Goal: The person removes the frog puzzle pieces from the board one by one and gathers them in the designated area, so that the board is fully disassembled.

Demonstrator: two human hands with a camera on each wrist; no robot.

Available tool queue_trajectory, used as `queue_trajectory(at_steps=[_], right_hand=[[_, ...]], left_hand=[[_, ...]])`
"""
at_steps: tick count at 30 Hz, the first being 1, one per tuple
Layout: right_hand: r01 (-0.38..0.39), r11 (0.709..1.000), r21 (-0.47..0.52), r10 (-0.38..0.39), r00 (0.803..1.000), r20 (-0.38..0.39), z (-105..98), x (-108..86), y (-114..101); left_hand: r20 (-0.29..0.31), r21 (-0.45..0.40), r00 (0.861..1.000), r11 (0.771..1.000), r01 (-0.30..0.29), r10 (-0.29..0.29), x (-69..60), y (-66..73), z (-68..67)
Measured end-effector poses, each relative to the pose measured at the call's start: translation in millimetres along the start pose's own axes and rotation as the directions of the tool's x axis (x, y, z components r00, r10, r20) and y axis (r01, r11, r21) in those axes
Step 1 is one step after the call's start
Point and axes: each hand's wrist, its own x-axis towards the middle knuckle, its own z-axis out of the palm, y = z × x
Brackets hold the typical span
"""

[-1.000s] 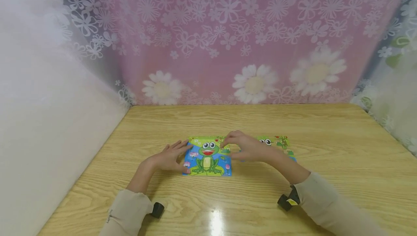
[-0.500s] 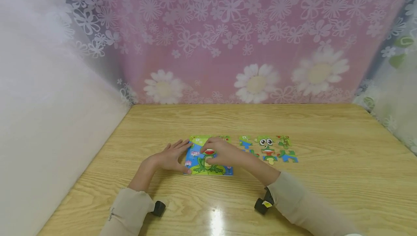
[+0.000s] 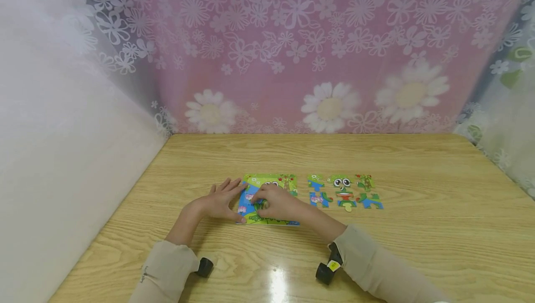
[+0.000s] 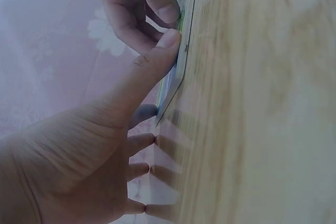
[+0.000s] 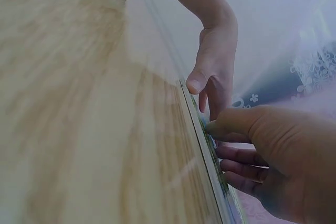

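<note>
A frog picture puzzle board (image 3: 273,218) lies flat on the wooden table in the head view. At its left side rests my left hand (image 3: 217,204): fingers spread near the upper left edge, thumb on the lower left corner. Over the middle of the board, my right hand (image 3: 277,203) touches the picture with bent fingertips and thumb, hiding most of the frog. The right wrist view shows a gap between that thumb (image 5: 226,123) and the fingers (image 5: 239,163), with no loose piece visible between them. Several frog puzzle pieces (image 3: 344,196) lie in two rows right of the board.
The table (image 3: 376,256) has pale wood grain and reaches to a pink flowered curtain (image 3: 267,61) at the back. A white wall or cloth (image 3: 75,131) stands along the left. A black wrist camera (image 3: 325,273) hangs beneath the right sleeve.
My right hand has moved left from beside the loose pieces onto the board, then slightly farther left and down. The loose pieces have come into full view. My left hand has stayed in place.
</note>
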Motion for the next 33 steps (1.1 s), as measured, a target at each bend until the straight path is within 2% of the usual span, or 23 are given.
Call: queue_trajectory(at_steps=[6, 12, 23, 26, 33], right_hand=[[0.026, 0.999, 0.047, -0.026, 1.000, 0.000, 1.2, 0.1, -0.8], [0.013, 0.997, 0.071, -0.014, 1.000, 0.011, 4.1, 2.2, 1.5], [0.003, 0.990, 0.144, 0.003, 0.999, -0.044, 6.0, 2.0, 2.6], [0.000, 0.990, 0.143, 0.009, 0.998, -0.061, 6.5, 1.4, 1.7], [0.038, 0.997, 0.066, -0.029, 0.990, -0.135, 10.4, 1.1, 1.5]], left_hand=[[-0.008, -0.002, 1.000, 1.000, -0.001, 0.001, -1.3, 0.1, -0.1], [-0.007, 0.000, 1.000, 1.000, 0.006, -0.006, -2.2, -1.1, 0.0], [-0.007, -0.005, 1.000, 1.000, 0.010, -0.010, -1.0, -2.2, 1.5], [-0.008, -0.002, 1.000, 1.000, 0.009, -0.009, -0.7, -2.3, 1.8], [-0.008, 0.007, 1.000, 1.000, 0.009, -0.009, 0.4, -3.3, 2.1]])
